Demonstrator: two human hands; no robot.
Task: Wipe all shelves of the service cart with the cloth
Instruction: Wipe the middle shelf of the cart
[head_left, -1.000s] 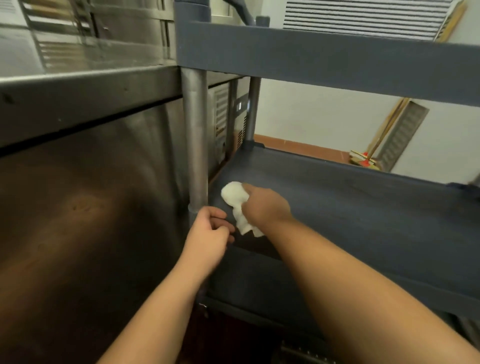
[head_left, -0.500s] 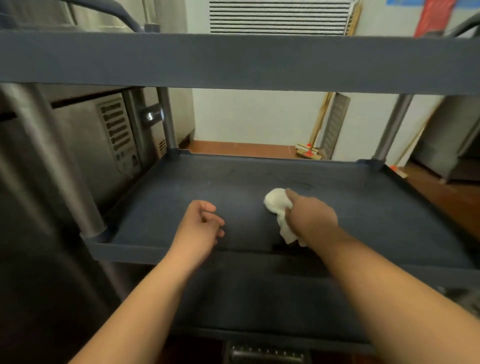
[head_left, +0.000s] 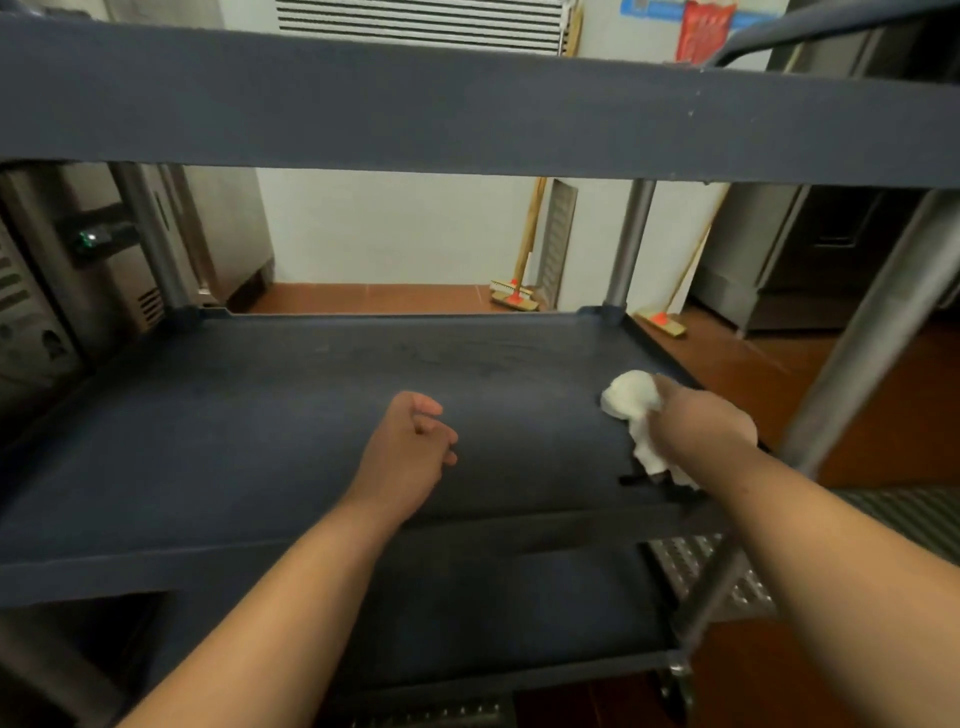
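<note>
The right hand (head_left: 701, 423), clamped on the cloth (head_left: 631, 402), has swept from left to the middle shelf's (head_left: 311, 415) right edge; left hand (head_left: 408, 452) hovers loosely curled, empty.

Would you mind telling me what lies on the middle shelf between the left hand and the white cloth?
Nothing: in the head view, only bare dark shelf lies between the left hand and the white cloth gripped by the right hand.

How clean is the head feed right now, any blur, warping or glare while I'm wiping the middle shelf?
Head view: right hand and cloth slightly motion-smeared; wide-angle bends the near right post; middle shelf dim and matte, no glare.
</note>
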